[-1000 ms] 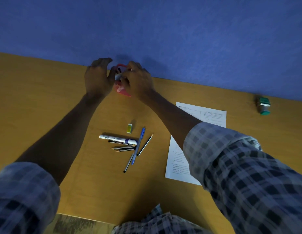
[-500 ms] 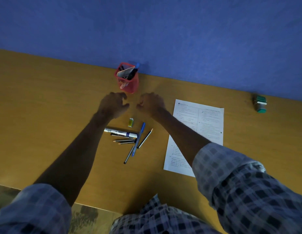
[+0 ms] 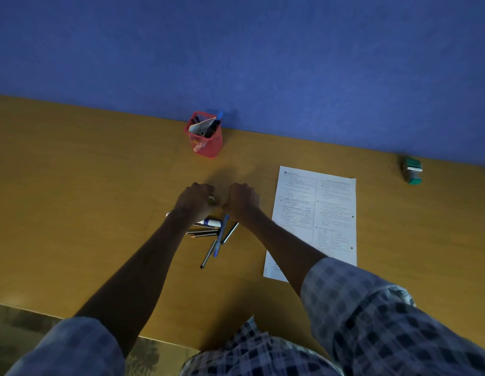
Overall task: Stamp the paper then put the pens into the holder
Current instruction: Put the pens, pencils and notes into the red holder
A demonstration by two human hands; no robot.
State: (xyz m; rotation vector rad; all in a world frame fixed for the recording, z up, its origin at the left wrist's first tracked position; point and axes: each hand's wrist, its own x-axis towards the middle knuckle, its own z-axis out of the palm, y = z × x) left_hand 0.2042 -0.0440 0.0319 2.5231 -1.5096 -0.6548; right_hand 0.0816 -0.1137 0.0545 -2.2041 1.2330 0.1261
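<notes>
A red mesh holder (image 3: 208, 147) stands at the wall with pens and a card in it. Loose pens and pencils (image 3: 208, 234) lie in a pile on the wooden desk (image 3: 73, 199), among them a blue pen (image 3: 219, 241) and a white marker (image 3: 212, 221). My left hand (image 3: 193, 200) is down at the pile's top, fingers curled at a small yellow-green eraser (image 3: 211, 200). My right hand (image 3: 242, 200) curls over the blue pen's upper end, its grip hidden. The printed paper (image 3: 328, 213) lies to the right.
A green stamp (image 3: 412, 170) sits far right by the blue wall (image 3: 263, 63). The desk's near edge (image 3: 160, 340) runs just in front of my body. My checked sleeves fill the lower corners.
Both hands left the holder, where a marker went in, and came back towards me. They now sit lower, on the eraser and the top of the pen pile.
</notes>
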